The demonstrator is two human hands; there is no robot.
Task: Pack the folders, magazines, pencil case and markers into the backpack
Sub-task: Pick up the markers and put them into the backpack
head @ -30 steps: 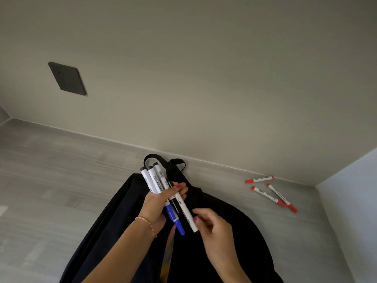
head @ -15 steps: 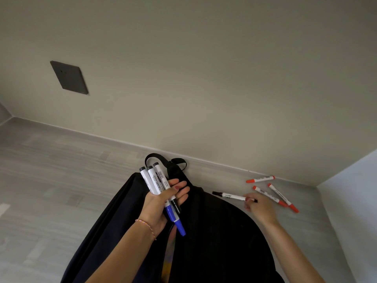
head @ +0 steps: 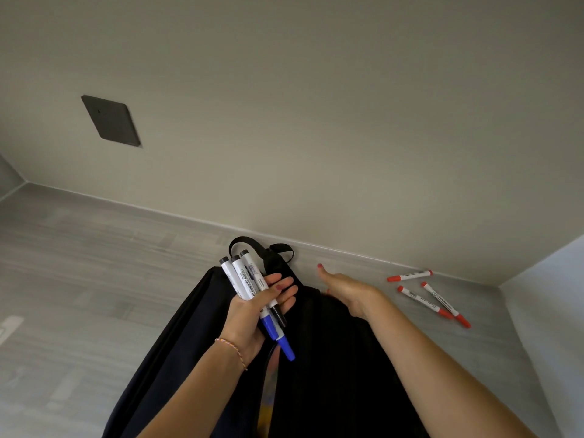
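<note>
Left hand [head: 252,314] round markers [head: 249,287] over backpack [head: 331,358]; right hand [head: 347,287] flat

Black backpack [head: 331,358]: matt woven cloth, smooth, with a cloth webbing loop beyond the grip. White-barrelled whiteboard markers [head: 249,286], gripped in the left hand [head: 252,314]: smooth plastic, slightly glossy, printed labels; blue and black plastic caps below the grip. Red-capped white markers [head: 426,295], right of the grip: same smooth plastic. Grey floor [head: 94,279]: wood-grain look, matt. Beige wall [head: 284,121]: matt, smooth. Wrist bracelet [head: 232,350]: braided thread.
</note>
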